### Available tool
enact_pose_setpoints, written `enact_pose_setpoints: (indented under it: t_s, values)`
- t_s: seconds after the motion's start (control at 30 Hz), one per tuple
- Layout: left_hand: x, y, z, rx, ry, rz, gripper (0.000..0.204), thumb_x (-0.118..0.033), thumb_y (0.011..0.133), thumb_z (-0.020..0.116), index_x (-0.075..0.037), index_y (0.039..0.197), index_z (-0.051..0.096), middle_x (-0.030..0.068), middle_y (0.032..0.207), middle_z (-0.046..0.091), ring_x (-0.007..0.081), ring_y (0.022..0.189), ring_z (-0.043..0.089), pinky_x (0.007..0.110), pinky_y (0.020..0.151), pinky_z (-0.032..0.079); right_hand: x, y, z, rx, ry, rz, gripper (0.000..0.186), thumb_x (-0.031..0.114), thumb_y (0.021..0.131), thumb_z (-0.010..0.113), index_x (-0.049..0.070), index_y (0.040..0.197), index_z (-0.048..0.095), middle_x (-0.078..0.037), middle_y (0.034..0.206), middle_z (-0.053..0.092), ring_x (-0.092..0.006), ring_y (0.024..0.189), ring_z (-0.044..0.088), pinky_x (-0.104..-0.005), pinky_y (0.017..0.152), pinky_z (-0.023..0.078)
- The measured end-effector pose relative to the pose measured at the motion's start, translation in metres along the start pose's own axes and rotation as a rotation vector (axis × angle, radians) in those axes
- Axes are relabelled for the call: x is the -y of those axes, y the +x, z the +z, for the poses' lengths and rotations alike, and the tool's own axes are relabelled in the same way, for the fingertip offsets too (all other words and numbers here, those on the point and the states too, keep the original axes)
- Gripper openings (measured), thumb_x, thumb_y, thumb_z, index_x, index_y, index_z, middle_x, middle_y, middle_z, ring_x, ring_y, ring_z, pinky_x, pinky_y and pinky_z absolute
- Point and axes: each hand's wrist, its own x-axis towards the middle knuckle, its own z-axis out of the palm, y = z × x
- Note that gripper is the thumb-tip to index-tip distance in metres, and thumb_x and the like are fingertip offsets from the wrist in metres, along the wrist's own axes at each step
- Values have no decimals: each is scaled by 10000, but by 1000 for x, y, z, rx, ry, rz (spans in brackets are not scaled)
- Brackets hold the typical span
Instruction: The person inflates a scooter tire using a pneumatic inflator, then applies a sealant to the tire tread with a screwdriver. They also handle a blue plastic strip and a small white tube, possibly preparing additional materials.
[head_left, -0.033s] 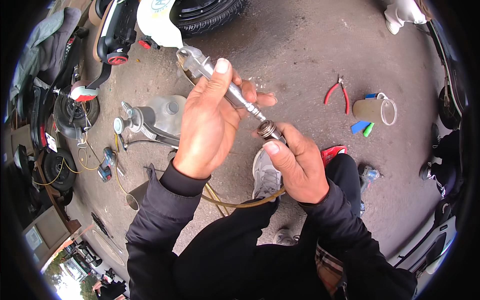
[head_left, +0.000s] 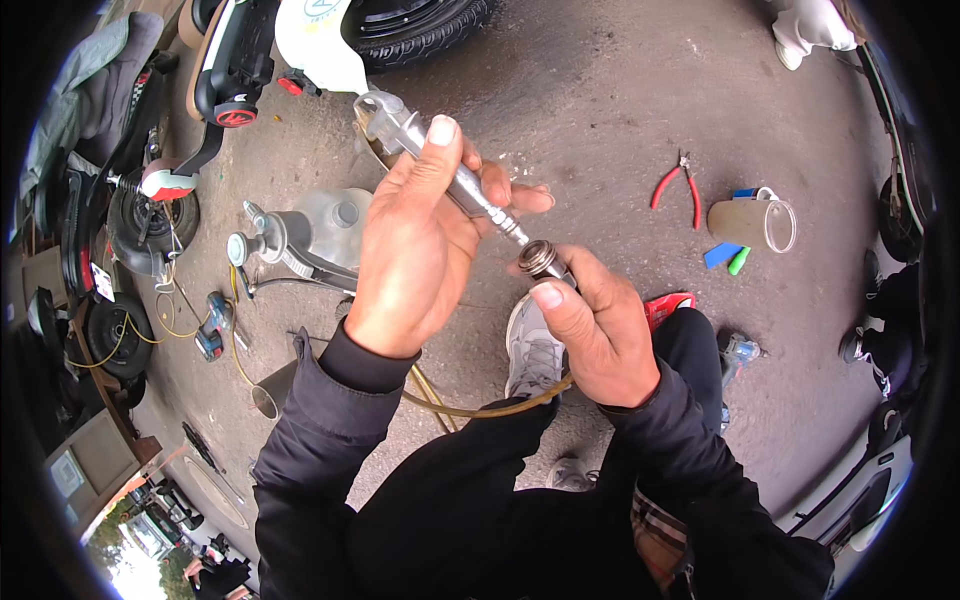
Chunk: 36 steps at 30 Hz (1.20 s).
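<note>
left hand point(head_left: 410, 240) half-curled round one silver tool point(head_left: 470, 193), right hand point(head_left: 605, 335) pinching one fitting point(head_left: 540, 262) near tool's tip, one pliers point(head_left: 695, 200) rightward, one jug point(head_left: 322, 235) leftward, part-hidden

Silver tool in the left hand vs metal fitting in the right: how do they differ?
Shape: the silver tool is long, narrowing to a slim stepped tip; the metal fitting shows a wider, round, ringed end.
Pose: the silver tool's tip points down and right in the picture; the metal fitting's ringed end faces roughly up.
Shared: both look metallic and are hand-held.
</note>
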Motion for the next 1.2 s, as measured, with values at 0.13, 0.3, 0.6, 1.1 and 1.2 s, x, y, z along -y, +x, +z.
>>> enact_pose_setpoints:
  t_s: [0.13, 0.3, 0.6, 1.1, 1.2]
  values:
    - [5, 3, -2, -77, 58, 20, 379, -391, 1172, 443, -95, 972, 571, 24, 821, 523, 193, 855, 602, 540, 1031, 559, -5, 5, -2, 28, -18, 32, 324, 304, 1089, 659, -9, 1169, 649, -79, 724, 566, -149, 647, 544, -331, 630, 472]
    - [4, 4, -2, -84, 121, 36, 381, -387, 1174, 437, -91, 959, 544, 56, 831, 581, 250, 907, 657, 549, 1048, 532, -10, 12, -1, 62, 18, 113, 332, 331, 1097, 641, -1, 1092, 642, -85, 702, 551, -163, 625, 530, -346, 618, 469]
    - [19, 0, -3, -193, 194, 47, 388, -372, 1176, 438, -55, 969, 524, 213, 889, 727, 418, 1039, 751, 561, 1082, 487, -14, 16, 5, 59, -33, 92, 370, 340, 1113, 603, -24, 1046, 614, -125, 706, 554, -213, 615, 533, -380, 613, 466]
    - [42, -1, -9, -229, 395, -46, 336, -329, 1160, 491, -6, 1071, 459, 173, 748, 720, 297, 800, 780, 401, 801, 627, -41, 9, 20, 80, 198, 244, 360, 280, 1116, 586, -64, 1224, 594, -119, 727, 565, -163, 640, 539, -359, 607, 461]
    - [40, 0, -8, -253, 449, -117, 406, -369, 1150, 490, 26, 1060, 511, 223, 809, 739, 380, 922, 790, 461, 1012, 573, -45, 10, 25, 27, 282, 266, 353, 278, 1113, 591, -67, 1182, 610, -84, 726, 552, -122, 664, 498, -344, 605, 447]
